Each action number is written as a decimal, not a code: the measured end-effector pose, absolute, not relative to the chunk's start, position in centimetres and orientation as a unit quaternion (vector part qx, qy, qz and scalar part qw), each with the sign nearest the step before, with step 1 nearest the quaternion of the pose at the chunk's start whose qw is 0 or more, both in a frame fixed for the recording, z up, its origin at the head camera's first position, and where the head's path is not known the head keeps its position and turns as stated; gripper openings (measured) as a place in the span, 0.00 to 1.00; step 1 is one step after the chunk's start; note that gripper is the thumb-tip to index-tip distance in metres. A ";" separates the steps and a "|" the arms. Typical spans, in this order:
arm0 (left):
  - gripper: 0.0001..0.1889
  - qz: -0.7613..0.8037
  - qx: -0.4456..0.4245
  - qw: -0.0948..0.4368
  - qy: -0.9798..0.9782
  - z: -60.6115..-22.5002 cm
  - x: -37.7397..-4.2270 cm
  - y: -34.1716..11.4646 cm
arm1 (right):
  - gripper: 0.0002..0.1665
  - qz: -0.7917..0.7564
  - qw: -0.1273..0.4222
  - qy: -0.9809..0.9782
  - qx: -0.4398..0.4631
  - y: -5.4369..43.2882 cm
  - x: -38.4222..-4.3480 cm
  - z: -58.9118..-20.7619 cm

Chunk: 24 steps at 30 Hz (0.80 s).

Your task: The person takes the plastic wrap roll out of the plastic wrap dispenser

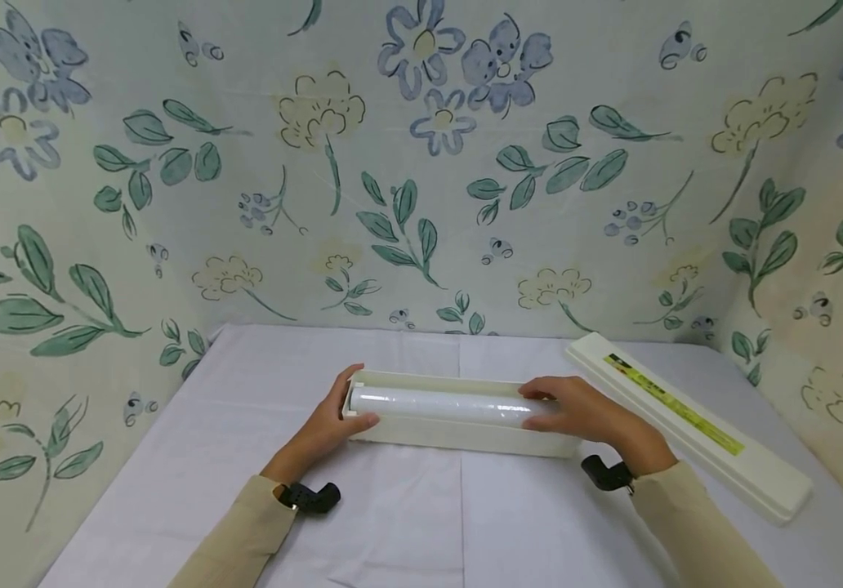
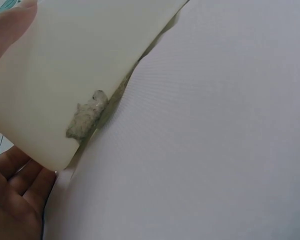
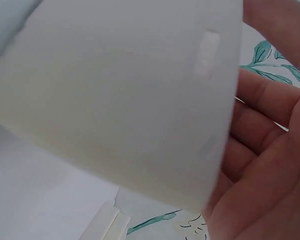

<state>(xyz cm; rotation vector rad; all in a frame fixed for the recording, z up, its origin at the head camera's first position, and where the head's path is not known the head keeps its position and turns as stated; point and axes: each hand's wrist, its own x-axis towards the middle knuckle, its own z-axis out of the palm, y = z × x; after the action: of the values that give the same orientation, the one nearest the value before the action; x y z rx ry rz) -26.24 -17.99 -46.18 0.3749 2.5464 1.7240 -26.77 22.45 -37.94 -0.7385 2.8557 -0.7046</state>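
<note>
A long, open, off-white box (image 1: 458, 436) lies across the table, with a shiny roll of plastic wrap (image 1: 436, 406) inside it. My left hand (image 1: 333, 418) grips the box's left end, thumb over the front rim and fingers around the back. Over the right end, my right hand (image 1: 583, 412) holds the roll's end between thumb and fingers. In the right wrist view, curled fingers (image 3: 255, 120) stand beyond the box's end edge, and a small slot (image 3: 207, 52) shows in its wall. The left wrist view shows a grey, rough patch (image 2: 87, 117) on the box.
To the right, a long white lid (image 1: 693, 429) with a yellow-green label lies at an angle, close to the right forearm. A white cloth (image 1: 392, 514) covers the table. Floral fabric (image 1: 421, 180) hangs behind and along both sides.
</note>
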 end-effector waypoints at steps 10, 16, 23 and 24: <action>0.48 0.550 0.116 0.017 0.827 -46.2 -26.4 -18.1 | 0.35 -0.240 0.092 0.933 -0.253 22.2 -28.2 -39.1; 0.48 0.548 0.121 0.019 0.827 -46.0 -26.7 -18.0 | 0.33 -0.231 0.097 0.938 -0.238 22.1 -28.4 -39.1; 0.48 0.552 0.120 0.022 0.825 -46.3 -26.8 -18.2 | 0.34 -0.232 0.106 0.937 -0.238 21.9 -28.6 -39.2; 0.48 0.552 0.119 0.024 0.825 -46.3 -26.8 -18.2 | 0.34 -0.231 0.107 0.938 -0.237 21.9 -28.6 -39.2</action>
<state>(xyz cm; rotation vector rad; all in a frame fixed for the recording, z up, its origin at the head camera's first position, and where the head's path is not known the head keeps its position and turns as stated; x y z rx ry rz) -26.76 -18.18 -46.31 0.3681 2.5541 1.7070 -28.56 21.94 -39.24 -0.6982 2.7603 -0.6804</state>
